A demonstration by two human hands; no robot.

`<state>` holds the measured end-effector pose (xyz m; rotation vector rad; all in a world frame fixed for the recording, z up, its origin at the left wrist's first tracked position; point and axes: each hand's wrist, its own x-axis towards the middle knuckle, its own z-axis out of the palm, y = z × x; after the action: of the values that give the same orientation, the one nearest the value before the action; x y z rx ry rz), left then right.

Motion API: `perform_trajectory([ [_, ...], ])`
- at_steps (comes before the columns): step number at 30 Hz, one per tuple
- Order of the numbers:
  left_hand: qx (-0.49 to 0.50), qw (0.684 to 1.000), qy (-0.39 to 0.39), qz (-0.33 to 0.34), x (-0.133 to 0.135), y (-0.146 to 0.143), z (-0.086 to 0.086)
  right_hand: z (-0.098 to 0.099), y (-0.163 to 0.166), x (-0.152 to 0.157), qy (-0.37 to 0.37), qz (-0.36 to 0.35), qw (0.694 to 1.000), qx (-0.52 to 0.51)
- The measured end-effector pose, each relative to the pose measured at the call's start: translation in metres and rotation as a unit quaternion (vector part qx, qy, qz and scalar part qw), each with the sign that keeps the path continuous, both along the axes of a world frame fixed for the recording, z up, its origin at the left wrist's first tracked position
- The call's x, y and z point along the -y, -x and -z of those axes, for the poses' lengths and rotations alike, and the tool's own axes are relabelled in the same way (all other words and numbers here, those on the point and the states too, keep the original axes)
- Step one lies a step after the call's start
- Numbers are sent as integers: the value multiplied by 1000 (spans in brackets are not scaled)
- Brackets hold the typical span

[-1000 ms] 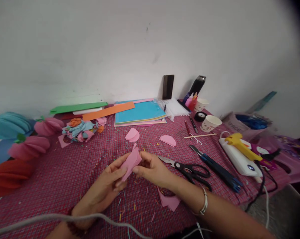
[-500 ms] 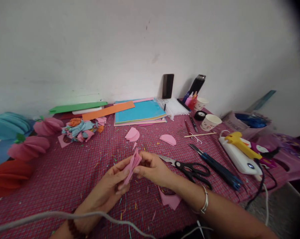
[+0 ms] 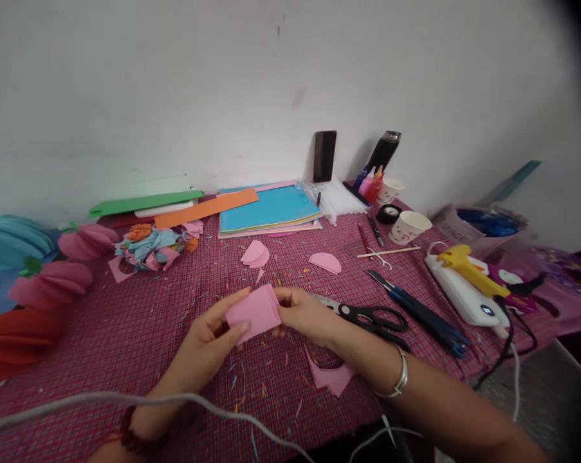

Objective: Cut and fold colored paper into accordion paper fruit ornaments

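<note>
The left hand pinches the folded pink paper at nine o'clock, the right hand grips three o'clock, over the checked cloth; the layers could slide askew if either pinch loosens, with scissors close at three o'clock

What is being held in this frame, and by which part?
A pink paper piece, held above the table: the left hand pinches its left edge, and the right hand has a grip on its right edge.

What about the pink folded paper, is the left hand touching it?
Touching. The head view shows the left hand pinching the pink folded paper at its left edge, with no gap; the right hand grips the opposite edge.
</note>
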<state>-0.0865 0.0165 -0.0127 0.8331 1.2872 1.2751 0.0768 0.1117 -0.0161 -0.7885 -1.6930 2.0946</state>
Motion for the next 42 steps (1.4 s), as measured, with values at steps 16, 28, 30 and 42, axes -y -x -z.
perform_trajectory([
  [16,107,992,8,-61,-9,-3,4,-7,-5,4,-496,156,853,39],
  [28,-380,915,-6,-136,-12,82,-5,-2,-9,-21,4,237,966,-100],
  [30,-381,913,-35,-143,-10,62,-7,-2,-7,-15,-30,218,971,-90],
  [42,-318,942,-95,49,-4,14,3,-2,-8,6,-328,91,940,34],
])
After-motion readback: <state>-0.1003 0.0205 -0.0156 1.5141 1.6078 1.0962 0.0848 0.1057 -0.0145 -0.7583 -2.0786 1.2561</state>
